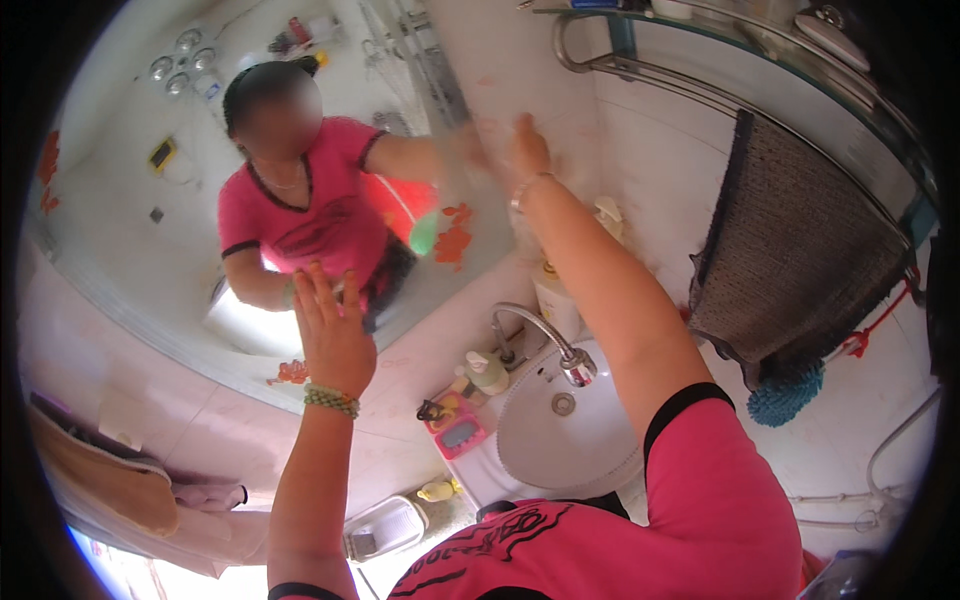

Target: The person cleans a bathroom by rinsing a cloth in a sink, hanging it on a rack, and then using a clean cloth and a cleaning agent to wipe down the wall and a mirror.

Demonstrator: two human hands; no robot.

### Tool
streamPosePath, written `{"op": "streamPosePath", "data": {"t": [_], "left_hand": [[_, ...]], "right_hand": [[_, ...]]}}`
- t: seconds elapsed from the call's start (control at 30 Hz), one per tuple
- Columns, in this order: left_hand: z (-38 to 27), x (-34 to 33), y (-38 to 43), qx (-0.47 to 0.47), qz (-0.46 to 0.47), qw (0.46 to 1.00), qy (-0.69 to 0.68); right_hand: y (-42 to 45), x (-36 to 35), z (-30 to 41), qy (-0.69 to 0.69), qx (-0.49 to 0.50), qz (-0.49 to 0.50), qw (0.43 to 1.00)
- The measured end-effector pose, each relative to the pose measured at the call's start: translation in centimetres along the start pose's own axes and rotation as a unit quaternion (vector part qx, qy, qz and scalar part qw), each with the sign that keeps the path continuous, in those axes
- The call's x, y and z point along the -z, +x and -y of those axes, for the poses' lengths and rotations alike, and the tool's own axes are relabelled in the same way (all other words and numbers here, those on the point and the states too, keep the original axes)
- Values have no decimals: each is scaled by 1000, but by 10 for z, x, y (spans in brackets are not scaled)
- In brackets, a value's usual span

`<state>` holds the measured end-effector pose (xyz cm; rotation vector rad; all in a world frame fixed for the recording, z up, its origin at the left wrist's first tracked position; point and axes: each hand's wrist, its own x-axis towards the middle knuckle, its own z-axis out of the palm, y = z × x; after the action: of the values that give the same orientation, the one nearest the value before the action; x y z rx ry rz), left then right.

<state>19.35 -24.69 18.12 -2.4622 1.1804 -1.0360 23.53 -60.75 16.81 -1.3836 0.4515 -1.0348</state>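
My left hand (335,337) lies up against the large wall mirror (172,247), fingers spread, with a beaded bracelet (331,400) at the wrist. Nothing shows in that hand. My right hand (531,154) is stretched out near the mirror's right edge, beside the tiled wall. It is blurred, and I cannot tell whether its fingers hold anything. A band circles the right wrist. The glass reflects a person in a pink top with one arm extended. Orange stickers (452,236) cling to its lower part.
Below my right arm sits a white washbasin (562,450) with a flexible metal faucet (536,319). Pump bottles (487,373) and a pink soap tray (455,433) stand beside it. At right, a dark towel (802,255) hangs under a glass shelf (750,56), near a blue brush (786,395).
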Motion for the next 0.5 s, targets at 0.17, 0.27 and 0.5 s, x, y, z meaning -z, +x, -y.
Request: {"op": "streamPosePath", "data": {"t": [0.17,0.27,0.5], "left_hand": [[-8,-1,5,5,-26,1000,-6],[3,1,-4,18,-19,1000,-9],[2,9,-1,22,-25,999,-33]], "right_hand": [[-21,-7,72,-263,271,-154,913],[-49,15,78,-285,249,-58,924],[-39,185,60,-614,405,-115,667]]}}
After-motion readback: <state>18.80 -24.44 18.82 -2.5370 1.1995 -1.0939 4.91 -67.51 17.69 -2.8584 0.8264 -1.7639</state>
